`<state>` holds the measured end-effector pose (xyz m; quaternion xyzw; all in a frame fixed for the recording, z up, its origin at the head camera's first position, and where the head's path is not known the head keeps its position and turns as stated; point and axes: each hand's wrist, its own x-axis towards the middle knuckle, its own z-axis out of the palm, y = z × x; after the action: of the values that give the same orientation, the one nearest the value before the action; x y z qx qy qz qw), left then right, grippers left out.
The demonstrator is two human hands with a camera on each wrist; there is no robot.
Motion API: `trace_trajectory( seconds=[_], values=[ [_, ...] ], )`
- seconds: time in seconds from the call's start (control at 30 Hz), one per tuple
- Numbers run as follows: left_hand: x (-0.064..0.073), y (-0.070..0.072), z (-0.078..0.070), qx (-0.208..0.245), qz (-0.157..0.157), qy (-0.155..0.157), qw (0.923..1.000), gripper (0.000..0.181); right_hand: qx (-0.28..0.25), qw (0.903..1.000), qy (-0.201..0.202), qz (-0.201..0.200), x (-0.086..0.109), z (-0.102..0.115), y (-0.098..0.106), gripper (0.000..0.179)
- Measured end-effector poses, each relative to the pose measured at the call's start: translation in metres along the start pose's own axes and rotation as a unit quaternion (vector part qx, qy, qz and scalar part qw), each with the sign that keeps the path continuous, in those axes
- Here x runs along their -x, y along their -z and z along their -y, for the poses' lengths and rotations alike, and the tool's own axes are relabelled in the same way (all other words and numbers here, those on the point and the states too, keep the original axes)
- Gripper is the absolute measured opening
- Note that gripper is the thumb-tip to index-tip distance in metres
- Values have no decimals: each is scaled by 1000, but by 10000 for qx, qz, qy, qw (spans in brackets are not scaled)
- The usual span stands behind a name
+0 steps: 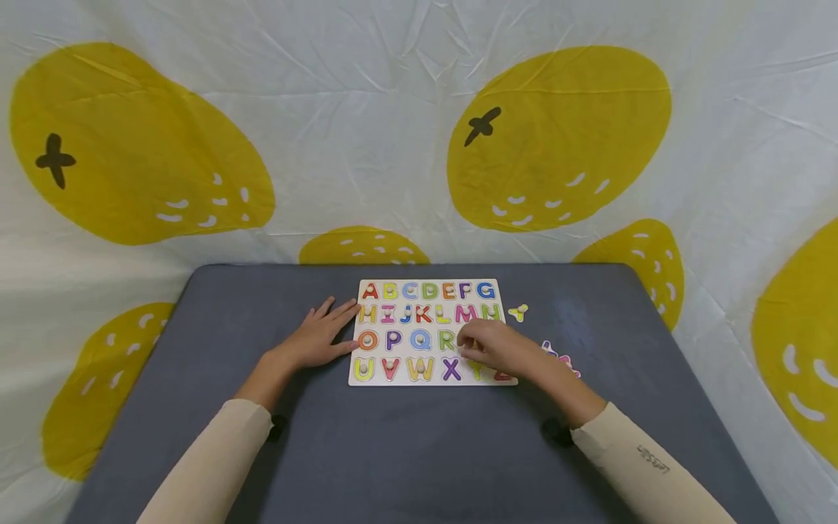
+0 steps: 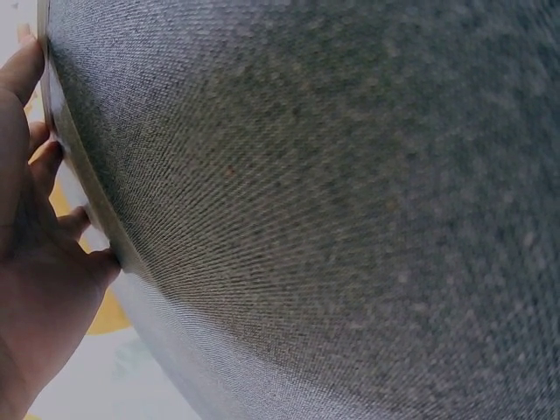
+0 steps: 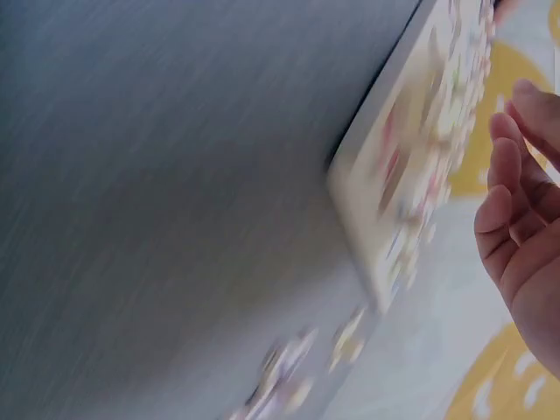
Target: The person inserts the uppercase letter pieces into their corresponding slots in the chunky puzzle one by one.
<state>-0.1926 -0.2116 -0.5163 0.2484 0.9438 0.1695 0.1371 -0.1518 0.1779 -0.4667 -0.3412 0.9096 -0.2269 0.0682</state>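
Observation:
A white alphabet puzzle board (image 1: pixel 406 354) with coloured letters lies on the dark table. Many of its letters carry small round knobs. My left hand (image 1: pixel 317 338) rests along the board's left edge with fingers spread, fingertips at the rim. In the left wrist view, those fingers (image 2: pixel 52 162) touch the board's edge. Over the right part of the board is my right hand (image 1: pixel 494 346), hiding the letters past R. In the right wrist view its fingers (image 3: pixel 503 162) are loosely curled above the board, and nothing shows between them and the thumb.
A yellow Y-shaped letter piece (image 1: pixel 518 313) lies right of the board. Nearer my right forearm are more loose pieces (image 1: pixel 564 360), purple and pink, partly hidden by it. A white curtain (image 1: pixel 366 160) with yellow fruit prints hangs behind the grey table (image 1: pixel 406 451).

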Motion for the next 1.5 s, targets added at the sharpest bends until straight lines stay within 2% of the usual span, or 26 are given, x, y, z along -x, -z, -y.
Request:
trace_trajectory(
  seconds=[0.23,0.37,0.53,0.67,0.93,1.17,1.5],
  values=[
    [-2,-2,-1,-33,-7,-5,10000,81,361,9983,-261,-384,50,-45,24,18],
    [-2,-3,0,-63,-13,1,10000,81,504,9964,-486,-480,72,-62,33,18],
    [-1,-1,0,-46,-4,20,10000,81,442,9959,-752,-237,87,-77,36,12],
    [-1,-1,-1,-13,22,48,10000,81,522,9948,-866,-153,92,-85,34,13],
    [-1,0,-2,-25,30,75,10000,82,629,9943,-783,-347,89,-84,33,14],
    [-1,1,-2,-38,12,65,10000,81,335,9955,-822,-319,70,-61,32,12],
    [0,2,-4,12,13,71,10000,81,-126,9999,68,49,29,-26,2,12]
  ],
)
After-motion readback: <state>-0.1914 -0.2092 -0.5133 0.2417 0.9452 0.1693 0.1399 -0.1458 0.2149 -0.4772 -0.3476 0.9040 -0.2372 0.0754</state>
